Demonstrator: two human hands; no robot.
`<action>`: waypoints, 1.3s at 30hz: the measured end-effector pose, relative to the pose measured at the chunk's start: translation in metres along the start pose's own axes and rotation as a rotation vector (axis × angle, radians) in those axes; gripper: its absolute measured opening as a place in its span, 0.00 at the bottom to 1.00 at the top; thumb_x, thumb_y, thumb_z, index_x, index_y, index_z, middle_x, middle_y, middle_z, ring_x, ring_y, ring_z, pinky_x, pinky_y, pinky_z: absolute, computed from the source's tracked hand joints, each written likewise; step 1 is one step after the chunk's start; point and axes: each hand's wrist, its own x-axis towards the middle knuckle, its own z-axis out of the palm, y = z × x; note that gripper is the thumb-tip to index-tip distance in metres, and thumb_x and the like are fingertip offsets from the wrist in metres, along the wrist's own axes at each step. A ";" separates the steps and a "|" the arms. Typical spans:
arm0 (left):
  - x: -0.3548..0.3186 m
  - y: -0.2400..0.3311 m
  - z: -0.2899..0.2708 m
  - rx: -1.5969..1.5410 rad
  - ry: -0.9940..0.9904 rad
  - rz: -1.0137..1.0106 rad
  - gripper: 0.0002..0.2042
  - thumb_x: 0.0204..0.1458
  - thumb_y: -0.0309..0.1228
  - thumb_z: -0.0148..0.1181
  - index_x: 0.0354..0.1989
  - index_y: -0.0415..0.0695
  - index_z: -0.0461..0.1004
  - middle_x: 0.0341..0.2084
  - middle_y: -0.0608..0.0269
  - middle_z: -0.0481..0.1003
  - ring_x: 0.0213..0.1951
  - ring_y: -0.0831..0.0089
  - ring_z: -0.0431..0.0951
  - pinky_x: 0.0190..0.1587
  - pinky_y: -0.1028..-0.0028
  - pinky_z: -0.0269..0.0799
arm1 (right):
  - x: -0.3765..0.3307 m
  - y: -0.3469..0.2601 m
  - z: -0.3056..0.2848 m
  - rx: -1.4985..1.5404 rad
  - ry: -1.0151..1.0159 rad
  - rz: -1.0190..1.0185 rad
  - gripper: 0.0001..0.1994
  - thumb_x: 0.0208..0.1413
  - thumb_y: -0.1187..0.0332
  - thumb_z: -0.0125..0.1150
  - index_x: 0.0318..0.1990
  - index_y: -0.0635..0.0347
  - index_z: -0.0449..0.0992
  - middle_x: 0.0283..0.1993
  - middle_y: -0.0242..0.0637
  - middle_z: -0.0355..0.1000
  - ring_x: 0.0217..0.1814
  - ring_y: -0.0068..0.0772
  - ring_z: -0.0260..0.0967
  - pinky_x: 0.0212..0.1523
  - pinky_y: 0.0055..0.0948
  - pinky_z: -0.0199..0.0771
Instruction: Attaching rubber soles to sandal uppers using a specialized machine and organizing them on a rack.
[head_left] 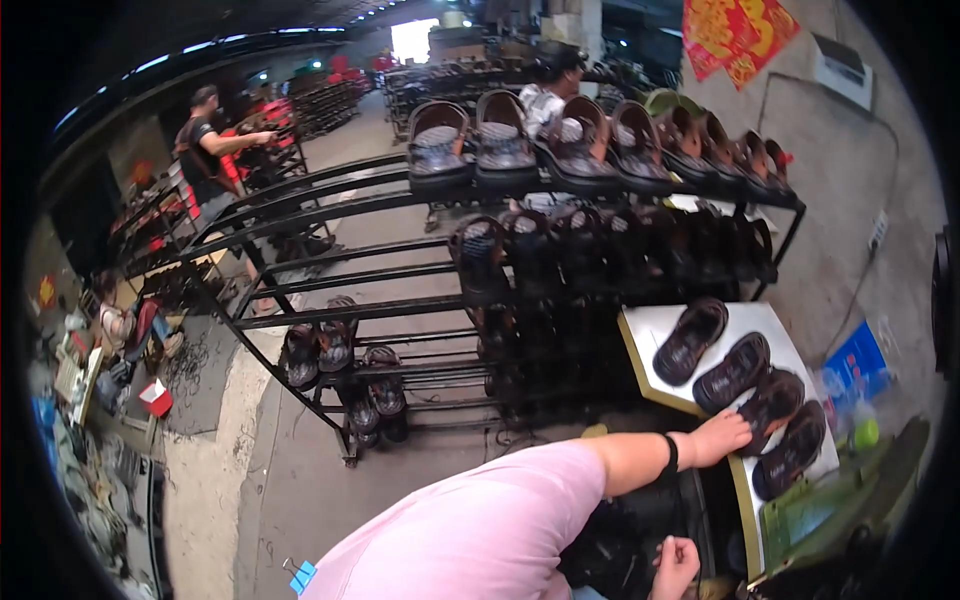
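Observation:
My left hand (722,438), a black band at its wrist, reaches across to the right and grips the near end of a dark brown sandal (774,402) on a white-topped table (650,335). Three more sandals of the same kind lie in a row beside it: one (802,450) nearer to me, another (733,372) just behind, and a third (690,340) farthest back. My right hand (677,568) is low at the bottom edge, fingers curled in, with nothing visible in it. Its forearm is mostly out of the picture.
A black metal rack (330,205) stands ahead, with rows of brown sandals (440,140) on its right half and a few low on its left. One person (205,150) stands behind it, another (548,100) at the back. A green bin (810,520) and blue packet (855,362) adjoin the table.

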 end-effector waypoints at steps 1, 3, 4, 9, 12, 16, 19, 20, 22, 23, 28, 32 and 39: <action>-0.002 -0.004 -0.011 -0.032 -0.038 -0.073 0.19 0.30 0.23 0.65 0.35 0.49 0.71 0.34 0.64 0.70 0.43 0.60 0.69 0.49 0.64 0.61 | 0.000 -0.004 -0.002 -0.020 0.009 -0.002 0.04 0.58 0.72 0.62 0.32 0.61 0.76 0.26 0.27 0.73 0.25 0.15 0.64 0.28 0.16 0.64; 0.002 0.005 -0.050 -0.155 -0.191 -0.209 0.18 0.29 0.21 0.63 0.33 0.48 0.71 0.32 0.63 0.70 0.41 0.58 0.69 0.46 0.64 0.61 | -0.002 -0.013 -0.001 -0.027 0.028 -0.022 0.04 0.58 0.72 0.63 0.32 0.61 0.77 0.27 0.28 0.72 0.26 0.16 0.65 0.30 0.17 0.65; 0.007 0.016 -0.074 -0.246 -0.014 -0.176 0.18 0.29 0.21 0.63 0.34 0.48 0.72 0.32 0.63 0.70 0.40 0.58 0.69 0.46 0.64 0.61 | -0.004 -0.017 0.000 -0.131 0.082 -0.124 0.04 0.57 0.71 0.65 0.36 0.60 0.76 0.30 0.28 0.73 0.29 0.17 0.65 0.32 0.17 0.66; 0.038 0.119 -0.205 -0.600 0.197 0.003 0.15 0.35 0.24 0.65 0.36 0.45 0.73 0.32 0.62 0.73 0.37 0.58 0.71 0.44 0.64 0.63 | -0.008 -0.024 0.013 -0.403 0.412 -0.648 0.34 0.50 0.65 0.71 0.62 0.64 0.61 0.62 0.47 0.61 0.61 0.46 0.61 0.61 0.41 0.62; 0.046 0.167 -0.244 -0.684 0.061 0.143 0.18 0.33 0.28 0.67 0.37 0.42 0.73 0.30 0.57 0.74 0.40 0.59 0.74 0.43 0.60 0.65 | -0.010 -0.025 0.018 -0.101 0.374 -0.484 0.36 0.46 0.61 0.71 0.61 0.65 0.62 0.63 0.49 0.60 0.64 0.50 0.60 0.65 0.44 0.59; 0.050 0.156 -0.225 -1.675 -0.882 -0.252 0.39 0.41 0.47 0.71 0.61 0.44 0.63 0.57 0.54 0.67 0.63 0.67 0.62 0.65 0.71 0.51 | -0.025 -0.027 -0.004 -0.141 0.223 -0.346 0.37 0.36 0.57 0.75 0.54 0.65 0.67 0.56 0.48 0.65 0.59 0.50 0.64 0.60 0.43 0.63; 0.017 0.196 -0.212 -1.267 -0.178 -0.458 0.25 0.39 0.32 0.72 0.47 0.36 0.73 0.41 0.61 0.78 0.48 0.70 0.75 0.51 0.68 0.71 | -0.047 -0.029 -0.037 -0.152 0.205 -0.287 0.38 0.29 0.54 0.78 0.49 0.66 0.71 0.51 0.47 0.68 0.55 0.50 0.67 0.57 0.43 0.66; 0.013 0.197 -0.210 -1.275 -0.542 -0.575 0.26 0.40 0.33 0.72 0.49 0.36 0.72 0.42 0.61 0.78 0.47 0.73 0.73 0.51 0.70 0.71 | -0.057 -0.030 -0.048 -0.144 0.254 -0.285 0.38 0.27 0.53 0.79 0.47 0.66 0.72 0.49 0.47 0.69 0.53 0.50 0.68 0.56 0.42 0.67; -0.006 0.207 -0.192 -1.298 -0.885 -0.735 0.27 0.42 0.31 0.72 0.52 0.35 0.71 0.43 0.60 0.77 0.44 0.77 0.73 0.51 0.73 0.72 | -0.076 -0.029 -0.069 -0.141 0.247 -0.209 0.38 0.22 0.51 0.81 0.43 0.66 0.75 0.46 0.47 0.72 0.51 0.50 0.70 0.53 0.42 0.69; -0.017 0.216 -0.181 -1.372 -0.813 -0.776 0.28 0.43 0.29 0.71 0.53 0.35 0.70 0.44 0.60 0.77 0.45 0.78 0.73 0.52 0.72 0.71 | -0.083 -0.025 -0.076 -0.135 0.268 -0.186 0.39 0.22 0.53 0.83 0.44 0.67 0.74 0.46 0.46 0.72 0.50 0.49 0.70 0.54 0.40 0.68; -0.026 0.256 -0.145 -1.547 -0.577 -0.821 0.24 0.49 0.22 0.65 0.56 0.34 0.68 0.47 0.60 0.76 0.49 0.77 0.73 0.53 0.72 0.70 | -0.147 -0.019 -0.065 -0.542 0.986 -0.445 0.26 0.29 0.64 0.81 0.38 0.62 0.75 0.41 0.43 0.73 0.44 0.43 0.72 0.45 0.35 0.70; -0.007 0.279 -0.147 -1.662 -0.626 -0.884 0.22 0.50 0.22 0.64 0.55 0.35 0.69 0.44 0.60 0.77 0.48 0.76 0.74 0.53 0.72 0.70 | -0.186 -0.015 -0.045 -0.361 -0.073 -0.626 0.13 0.40 0.63 0.76 0.33 0.53 0.78 0.36 0.29 0.76 0.32 0.26 0.75 0.34 0.29 0.74; -0.004 0.283 -0.154 -1.687 -0.469 -0.716 0.27 0.50 0.20 0.61 0.60 0.34 0.63 0.52 0.55 0.72 0.54 0.69 0.71 0.58 0.67 0.66 | -0.196 0.038 -0.059 1.222 0.521 -0.358 0.28 0.49 0.60 0.70 0.54 0.65 0.69 0.54 0.44 0.68 0.53 0.39 0.65 0.54 0.41 0.63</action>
